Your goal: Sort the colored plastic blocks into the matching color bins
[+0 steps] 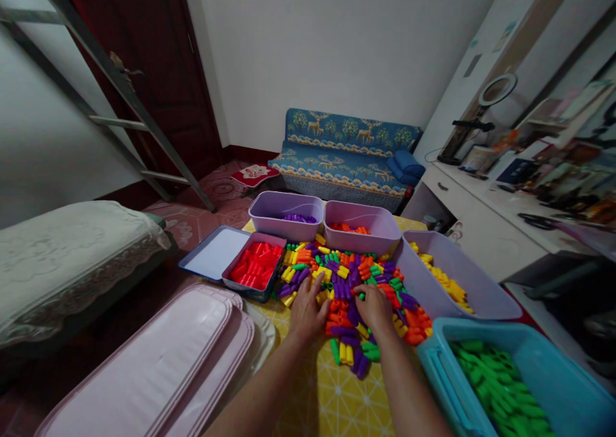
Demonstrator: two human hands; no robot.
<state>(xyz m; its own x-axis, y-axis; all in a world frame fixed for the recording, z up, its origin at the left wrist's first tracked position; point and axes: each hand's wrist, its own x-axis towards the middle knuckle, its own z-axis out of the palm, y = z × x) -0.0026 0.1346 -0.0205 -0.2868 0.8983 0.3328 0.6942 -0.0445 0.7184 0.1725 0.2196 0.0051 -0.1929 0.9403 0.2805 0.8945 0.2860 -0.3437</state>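
Observation:
A mixed heap of small plastic tube pieces [342, 289] in purple, yellow, green, orange and red covers the middle of the table. At the heap's left side my left hand [307, 310] rests with its fingers spread, close to yellow pieces [321, 273]. To the right, my right hand [375, 307] has its fingers curled together beside a row of purple pieces [342, 289]. A bit of green shows by its fingertips, but what they hold is hidden. Red pieces [257, 264] fill a box at the heap's left.
Lilac bins [287, 225] [360, 238] with purple and orange pieces stand behind the heap. Another lilac bin [481, 283] holds yellow pieces, and a blue bin [568, 373] green ones. Pink lids [158, 353] lie at left. A yellow patterned cloth [337, 398] covers the table.

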